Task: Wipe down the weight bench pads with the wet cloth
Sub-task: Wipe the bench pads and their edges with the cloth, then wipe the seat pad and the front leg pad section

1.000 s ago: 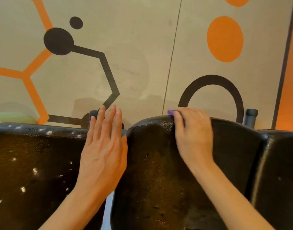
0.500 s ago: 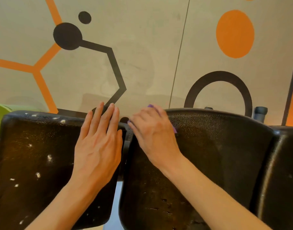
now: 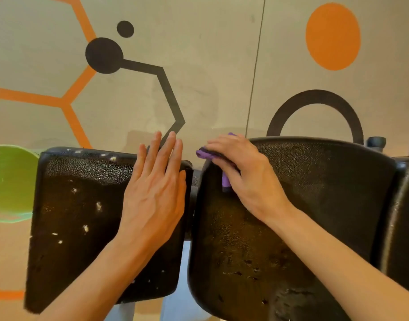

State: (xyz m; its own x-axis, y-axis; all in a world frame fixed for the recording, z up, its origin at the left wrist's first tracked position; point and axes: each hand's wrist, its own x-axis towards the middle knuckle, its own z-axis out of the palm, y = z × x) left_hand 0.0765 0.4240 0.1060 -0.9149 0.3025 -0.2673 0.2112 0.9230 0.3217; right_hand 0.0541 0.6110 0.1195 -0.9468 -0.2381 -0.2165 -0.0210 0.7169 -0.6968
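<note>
Purple, folded small: the wet cloth sits under our right hand at the far left corner of the right pad, one end poking out leftward past the fingertips, another strip showing below the fingers toward the near side. Right fingers lie together, curled over the cloth and pressing it to the vinyl. Left hand lies flat on the left pad, fingers straight and close together, tips past the far edge.

Cloth lies directly beneath the right fingers; its long axis appears to run left-right along the pad's far edge. Unwiped pad stretches right and near, so we judge the next stroke goes that way.

Against half a second ago: right hand has shifted slightly right onto the corner, more cloth showing. Left hand unchanged.

White flecks dot the left pad. Green object at far left.
</note>
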